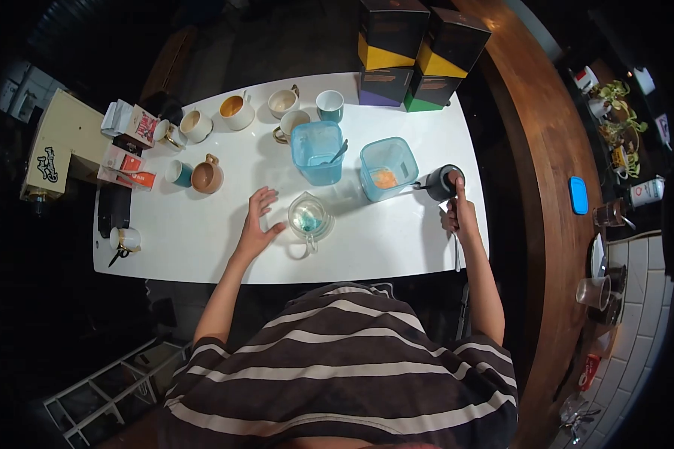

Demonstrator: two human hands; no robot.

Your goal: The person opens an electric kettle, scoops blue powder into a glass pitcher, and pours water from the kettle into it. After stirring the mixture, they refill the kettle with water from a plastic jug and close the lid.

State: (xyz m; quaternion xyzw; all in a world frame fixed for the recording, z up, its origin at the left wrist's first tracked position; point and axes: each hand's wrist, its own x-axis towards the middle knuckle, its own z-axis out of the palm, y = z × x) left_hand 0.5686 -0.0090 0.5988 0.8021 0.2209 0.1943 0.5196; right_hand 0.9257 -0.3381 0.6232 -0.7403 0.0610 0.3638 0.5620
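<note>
A clear glass jug with something bluish inside stands near the front of the white table, its handle towards me. Just left of it is my left hand, fingers apart and holding nothing. At the table's right side my right hand is closed at the near side of a small black pitcher, thumb up by its rim; the handle itself is hidden. Below that hand a thin metal spoon handle shows. Two blue translucent containers stand between: one with a utensil, another with something orange inside.
Several mugs stand along the back left, among them a brown mug and a white-and-orange mug. Stacked dark boxes rise at the back right. A cream machine borders the left, a wooden counter the right.
</note>
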